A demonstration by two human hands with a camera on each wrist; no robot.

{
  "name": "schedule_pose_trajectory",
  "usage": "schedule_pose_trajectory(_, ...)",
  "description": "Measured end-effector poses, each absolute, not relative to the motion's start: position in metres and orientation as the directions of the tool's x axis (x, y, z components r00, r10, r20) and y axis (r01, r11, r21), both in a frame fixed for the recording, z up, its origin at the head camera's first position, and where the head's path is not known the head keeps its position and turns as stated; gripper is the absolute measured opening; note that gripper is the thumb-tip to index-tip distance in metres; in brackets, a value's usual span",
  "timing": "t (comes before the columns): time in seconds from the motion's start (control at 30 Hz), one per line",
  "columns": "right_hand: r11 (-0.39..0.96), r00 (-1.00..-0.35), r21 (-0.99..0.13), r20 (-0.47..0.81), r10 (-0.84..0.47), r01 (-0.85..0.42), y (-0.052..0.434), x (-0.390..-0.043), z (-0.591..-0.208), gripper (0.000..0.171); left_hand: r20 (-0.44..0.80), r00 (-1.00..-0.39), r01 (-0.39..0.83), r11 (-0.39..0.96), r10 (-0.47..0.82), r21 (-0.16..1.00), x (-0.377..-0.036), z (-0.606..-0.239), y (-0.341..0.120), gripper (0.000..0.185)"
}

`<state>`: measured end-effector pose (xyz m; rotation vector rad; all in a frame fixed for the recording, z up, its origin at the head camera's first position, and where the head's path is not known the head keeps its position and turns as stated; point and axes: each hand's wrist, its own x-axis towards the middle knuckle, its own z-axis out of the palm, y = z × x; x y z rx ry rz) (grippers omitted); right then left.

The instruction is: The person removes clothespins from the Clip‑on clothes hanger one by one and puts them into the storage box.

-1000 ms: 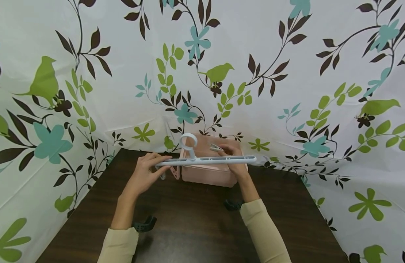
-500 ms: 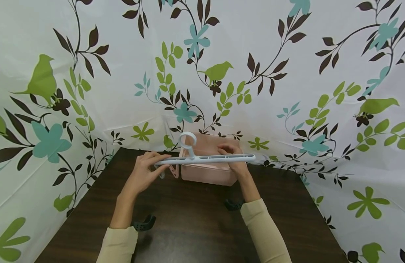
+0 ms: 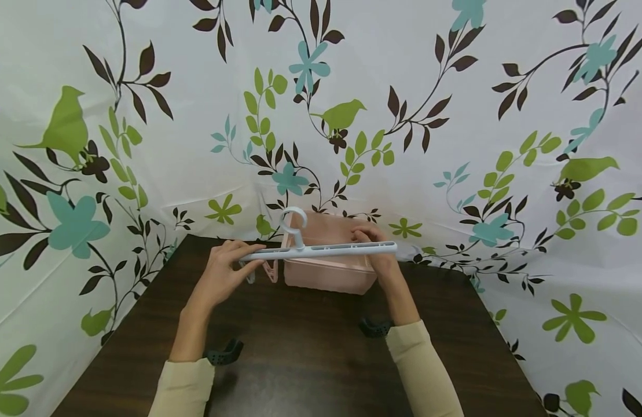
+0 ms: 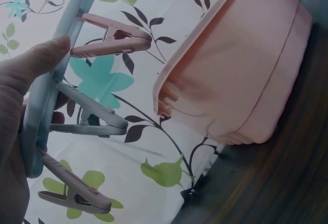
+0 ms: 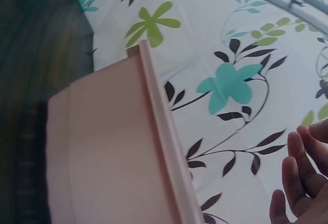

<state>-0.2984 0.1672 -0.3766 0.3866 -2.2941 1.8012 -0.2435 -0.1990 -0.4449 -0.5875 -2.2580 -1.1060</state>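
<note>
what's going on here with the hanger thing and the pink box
A person holds a pale blue clip hanger level above a pink plastic tub on a dark wooden table. The left hand grips the hanger's left end, where three clothespins, two pink and one grey, are clipped on. The right hand is behind the bar over the tub; whether it holds anything cannot be told.

Left hand gripping, right hand raised, fingers loosely curled

No readable text, label, brand, number or sign shows in any view.
</note>
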Motion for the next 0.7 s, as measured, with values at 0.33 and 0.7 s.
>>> schedule_pose_trajectory(0.33,0.128,-0.939,-0.931,0.341,-0.037,-0.343,0.193,-0.28,-0.351,0.047,0.634,-0.761,0.578,0.587,0.137,0.567,-0.242,-0.446,-0.201,0.037)
schedule_pose_trajectory(0.7,0.304,-0.891,-0.841,0.45,-0.065,-0.447,0.218,-0.259,-0.323,0.048,0.631,-0.761,0.58,0.594,0.149,0.558,-0.245,-0.447,-0.2,0.037)
